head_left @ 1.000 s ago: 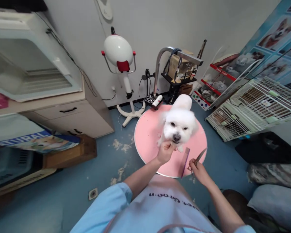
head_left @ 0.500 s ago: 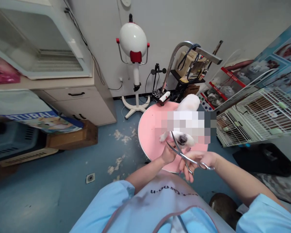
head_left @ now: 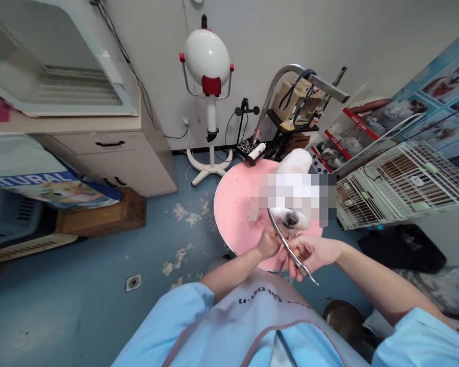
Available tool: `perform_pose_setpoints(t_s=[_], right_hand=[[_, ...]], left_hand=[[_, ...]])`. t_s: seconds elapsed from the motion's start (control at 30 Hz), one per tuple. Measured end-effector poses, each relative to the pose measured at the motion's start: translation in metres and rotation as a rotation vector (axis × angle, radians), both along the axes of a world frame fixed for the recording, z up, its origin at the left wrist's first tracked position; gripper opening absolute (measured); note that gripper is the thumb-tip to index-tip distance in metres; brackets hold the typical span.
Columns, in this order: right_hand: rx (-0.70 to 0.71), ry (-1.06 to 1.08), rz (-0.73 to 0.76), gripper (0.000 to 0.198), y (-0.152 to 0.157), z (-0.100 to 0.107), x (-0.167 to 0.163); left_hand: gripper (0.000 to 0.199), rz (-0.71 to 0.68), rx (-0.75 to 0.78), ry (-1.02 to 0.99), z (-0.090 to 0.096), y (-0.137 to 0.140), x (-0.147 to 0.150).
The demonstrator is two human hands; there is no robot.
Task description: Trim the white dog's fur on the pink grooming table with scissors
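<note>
A white fluffy dog (head_left: pixel 296 162) is on a round pink grooming table (head_left: pixel 229 204), its dark nose pointing towards me; part of its head is blurred out. My right hand (head_left: pixel 309 252) holds a pair of curved scissors (head_left: pixel 286 245), turned edge-on with the blades together and the tips beside the dog's muzzle. Just under the muzzle, my left hand (head_left: pixel 268 242) has its fingers curled in; what they grip is hidden. A thin purple thing (head_left: pixel 281 267) shows between my hands, too small to name.
A metal grooming arm (head_left: pixel 277 86) rises behind the table, near a tray of tools (head_left: pixel 246 148). A white dryer on a stand (head_left: pixel 207 57) is at the back. White wire cages (head_left: pixel 401 181) stand at right, cabinets (head_left: pixel 110 163) at left. Hair clippings (head_left: pixel 179 257) lie on the floor.
The scissors have gone from spread blades to closed and turned edge-on in my right hand. The dog's muzzle is slightly higher. My view has shifted a little to the right.
</note>
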State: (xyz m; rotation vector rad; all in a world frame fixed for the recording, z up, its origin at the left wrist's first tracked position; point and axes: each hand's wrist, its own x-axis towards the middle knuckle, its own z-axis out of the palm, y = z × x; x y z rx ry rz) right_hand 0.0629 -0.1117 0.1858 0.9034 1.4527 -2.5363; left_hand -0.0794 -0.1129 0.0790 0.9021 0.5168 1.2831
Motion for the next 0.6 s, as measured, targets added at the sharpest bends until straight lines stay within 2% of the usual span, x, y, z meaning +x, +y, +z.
perform_pose_setpoints(t_s=[0.13,0.27,0.4,0.6], right_hand=[[0.076,-0.037,-0.053,0.062,-0.007,0.001,-0.001],[0.076,-0.102,-0.043,0.061,-0.011,0.003,-0.001],[0.100,-0.109,-0.097,0.062,-0.012,0.004,0.000],[0.093,-0.106,-0.126,0.062,-0.013,0.002,0.000]], left_hand=[[0.071,-0.100,-0.026,-0.081,0.003,0.001,0.005],[0.063,-0.070,-0.093,-0.058,0.007,0.002,0.007],[0.072,-0.123,-0.058,-0.083,0.008,0.003,0.010],[0.063,-0.087,-0.068,-0.054,0.010,0.008,0.012]])
